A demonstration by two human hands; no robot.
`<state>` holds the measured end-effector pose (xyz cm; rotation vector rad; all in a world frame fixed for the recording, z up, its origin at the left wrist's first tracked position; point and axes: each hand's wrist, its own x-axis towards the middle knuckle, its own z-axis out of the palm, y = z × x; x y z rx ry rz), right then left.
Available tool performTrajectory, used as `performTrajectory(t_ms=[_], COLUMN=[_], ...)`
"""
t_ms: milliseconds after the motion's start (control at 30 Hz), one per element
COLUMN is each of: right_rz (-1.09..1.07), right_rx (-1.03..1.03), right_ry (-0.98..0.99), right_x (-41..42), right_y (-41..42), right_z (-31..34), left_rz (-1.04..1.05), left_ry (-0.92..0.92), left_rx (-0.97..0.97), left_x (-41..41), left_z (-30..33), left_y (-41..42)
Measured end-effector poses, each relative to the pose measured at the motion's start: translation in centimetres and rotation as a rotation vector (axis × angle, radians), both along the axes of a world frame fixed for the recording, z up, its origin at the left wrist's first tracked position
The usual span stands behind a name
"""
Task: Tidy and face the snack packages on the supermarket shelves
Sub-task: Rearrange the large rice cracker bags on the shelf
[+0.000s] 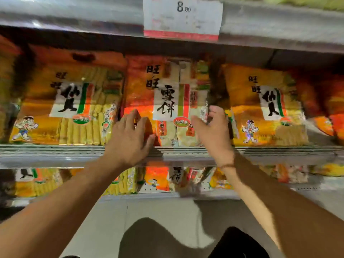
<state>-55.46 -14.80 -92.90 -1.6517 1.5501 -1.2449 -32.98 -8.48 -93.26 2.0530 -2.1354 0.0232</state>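
A red-orange rice cracker bag (165, 94) with a white label stands upright in the middle of the shelf (55, 151). My left hand (130, 138) lies flat against its lower left corner with the fingers straight. My right hand (212, 127) is at the bag's lower right edge, fingers loosely spread; whether they touch the bag I cannot tell. A yellow-orange cracker bag (68, 108) stands to the left and another (266, 108) leans back to the right.
A white price tag (183, 15) reading 8.00 hangs on the shelf rail above. More red bags (327, 112) stand at the far right. The lower shelf (167, 194) holds similar bags, some lying askew. Grey floor lies below.
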Motion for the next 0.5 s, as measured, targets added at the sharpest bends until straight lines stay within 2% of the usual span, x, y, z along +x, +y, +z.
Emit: performTrajectory(t_ms=[67,167,233,367,500], right_rz=[-0.046,-0.007,0.019,0.015,0.053], right_rx=[0.014,0.266,0.386,0.386,0.321], right_ry=[-0.061,-0.141,-0.11,-0.172,-0.253], right_x=[-0.2,-0.2,0.0,0.2,-0.1], right_y=[-0.6,-1.9,-2.4,-1.8,-1.8], right_z=[-0.7,-0.8,-0.2,0.9,2.7], left_rz=[0.026,0.022,0.012,0.017,-0.017], left_ry=[-0.05,-0.051,-0.043,-0.028,0.118], left_rx=[-0.034,-0.063,-0.081,-0.04,-0.096], left_x=[-0.3,-0.3,-0.2,-0.2,0.3], left_z=[-0.6,-1.0,-0.9,-0.6,-0.7], left_y=[0.1,0.1,0.1,0.4,0.3])
